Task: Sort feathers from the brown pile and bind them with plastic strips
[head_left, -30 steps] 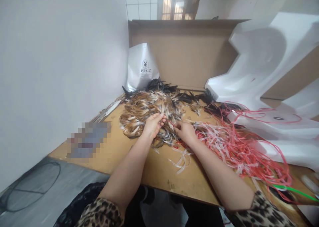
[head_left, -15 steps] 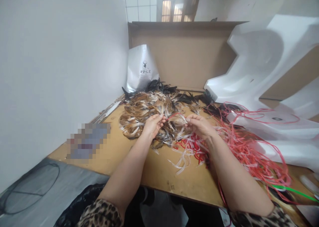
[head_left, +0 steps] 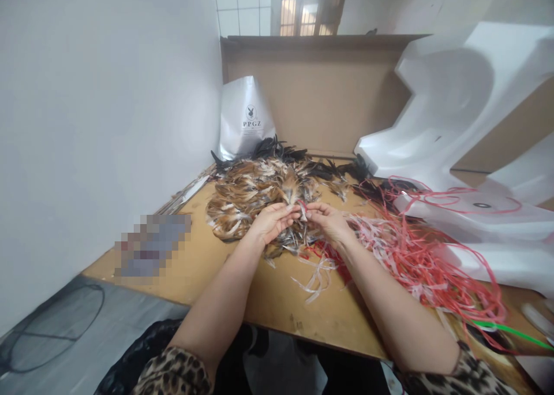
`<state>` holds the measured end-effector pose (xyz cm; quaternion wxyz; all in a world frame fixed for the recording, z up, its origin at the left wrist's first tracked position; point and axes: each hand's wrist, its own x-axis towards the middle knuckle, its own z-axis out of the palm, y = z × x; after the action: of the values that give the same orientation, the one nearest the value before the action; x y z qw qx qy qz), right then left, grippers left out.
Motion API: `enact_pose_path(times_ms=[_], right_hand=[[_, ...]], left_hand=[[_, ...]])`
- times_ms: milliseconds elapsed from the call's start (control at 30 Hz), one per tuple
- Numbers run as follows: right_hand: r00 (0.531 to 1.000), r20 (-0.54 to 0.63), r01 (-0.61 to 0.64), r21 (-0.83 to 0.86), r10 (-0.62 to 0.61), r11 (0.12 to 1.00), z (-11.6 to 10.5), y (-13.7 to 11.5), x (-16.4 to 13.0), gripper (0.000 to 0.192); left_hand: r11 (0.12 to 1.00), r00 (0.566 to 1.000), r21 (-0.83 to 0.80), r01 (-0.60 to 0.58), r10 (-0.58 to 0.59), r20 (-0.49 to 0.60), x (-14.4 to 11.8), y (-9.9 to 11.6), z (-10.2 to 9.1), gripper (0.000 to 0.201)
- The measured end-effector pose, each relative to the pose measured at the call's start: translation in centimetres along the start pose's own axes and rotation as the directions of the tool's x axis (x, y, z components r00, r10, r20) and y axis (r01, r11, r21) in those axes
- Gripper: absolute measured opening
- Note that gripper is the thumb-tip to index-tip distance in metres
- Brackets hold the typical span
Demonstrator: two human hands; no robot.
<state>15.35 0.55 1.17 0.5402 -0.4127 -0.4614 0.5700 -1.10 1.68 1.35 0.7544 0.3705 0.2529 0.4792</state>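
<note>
Pinches, seemingly, a brown feather tuft in the left hand and a red strand in the right hand, over the feather pile, with tips pointing far along a near-far long axis, now reaching less far right than before.

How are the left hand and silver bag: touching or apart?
Apart; the head view shows brown feathers lying between the left hand and silver bag.

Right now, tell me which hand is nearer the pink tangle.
Right: the right hand is beside the pink tangle; the left hand is farther left, by the brown feathers.
</note>
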Motion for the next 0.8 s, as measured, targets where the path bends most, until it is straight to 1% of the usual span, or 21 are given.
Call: enact_pose_path(times_ms=[133,300,467,533,633,733,800], right_hand=[[1.000,0.024,0.012,-0.084,-0.010,0.996,0.5,0.0,-0.3,0.025],[0.999,0.038,0.035,-0.099,-0.031,0.995,0.6,-0.3,-0.6,0.024],[1.000,0.015,0.012,-0.078,-0.011,0.997,-0.4,-0.5,-0.1,0.022],[1.000,0.003,0.015,-0.065,-0.015,0.998,-1.0,-0.5,0.2,0.022],[1.000,-0.001,0.022,-0.051,-0.022,0.998,-1.5,-0.4,0.5,0.023],[0.999,-0.001,0.050,-0.048,-0.050,0.998,-1.1,-0.5,0.3,0.024],[0.997,0.002,0.081,-0.081,-0.081,0.993,-0.4,-0.5,0.1,0.023]], left_hand=[[1.000,1.000,0.022,0.016,-0.017,0.007,0.1,-0.3,0.0,0.012],[0.998,0.999,0.070,-0.003,0.006,-0.047,0.2,-0.5,0.1,0.012],[0.994,0.991,0.102,-0.025,0.039,-0.130,0.4,-0.3,-0.3,0.013],[0.991,0.988,0.132,-0.039,0.059,-0.146,0.5,-0.2,-0.4,0.014],[0.988,0.990,0.147,-0.042,0.061,-0.128,0.3,0.1,-0.4,0.015],[0.991,0.998,0.129,0.021,-0.013,-0.058,0.0,0.1,-0.1,0.016],[0.990,0.998,0.123,0.070,-0.070,-0.011,-0.2,0.0,0.1,0.016]])
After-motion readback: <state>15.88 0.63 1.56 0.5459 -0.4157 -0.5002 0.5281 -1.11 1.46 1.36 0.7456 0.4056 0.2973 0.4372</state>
